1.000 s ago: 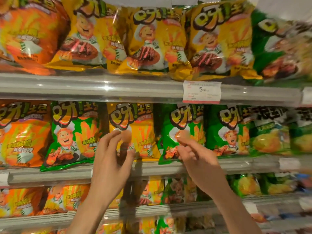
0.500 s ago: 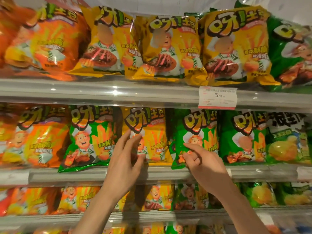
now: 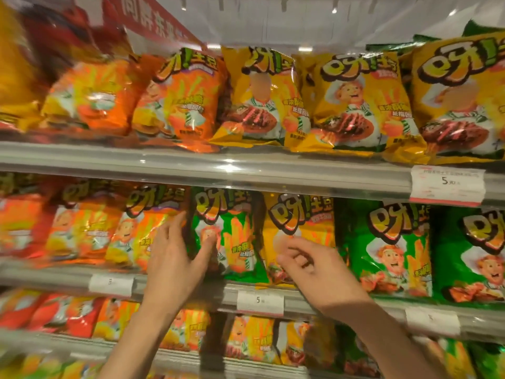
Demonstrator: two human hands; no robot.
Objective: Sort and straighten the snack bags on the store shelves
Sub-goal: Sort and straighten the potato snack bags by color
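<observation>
1. Green bag (image 3: 226, 239) stands upright on the middle shelf (image 3: 314, 299), centre of the frame, long axis vertical, wedged between an orange bag (image 3: 142, 233) on its left and a yellow bag (image 3: 300, 231) on its right.
2. Left hand (image 3: 175, 258), lower centre of the frame: fingers straight and slightly spread, tips reaching into the dark seam where the orange bag meets the green one. Thumb (image 3: 206, 247) lies across the green bag's front. Looks like a grasp on that bag's left edge, though the fingertips behind it are hidden, so I cannot tell if they are curled round it.
3. Right hand (image 3: 319, 272), just right of centre: fingers loosely curled in front of the lower half of the yellow bag, holding nothing that I can see. Contact with the bag uncertain; motion blur here.
4. Key relation: the green bag lies directly beyond and right of the left fingers, its tall edge running parallel to them. Left hand is nearer to it; right hand is nearer the yellow bag.
5. Judgement: green among orange and yellow looks misplaced; more green bags (image 3: 388, 247) sit further right in the frame. Next move likely calls for drawing the green bag outward by its left edge without toppling its neighbours.
6. Price tag (image 3: 259, 299) clipped on the shelf rail below, between both wrists.
</observation>
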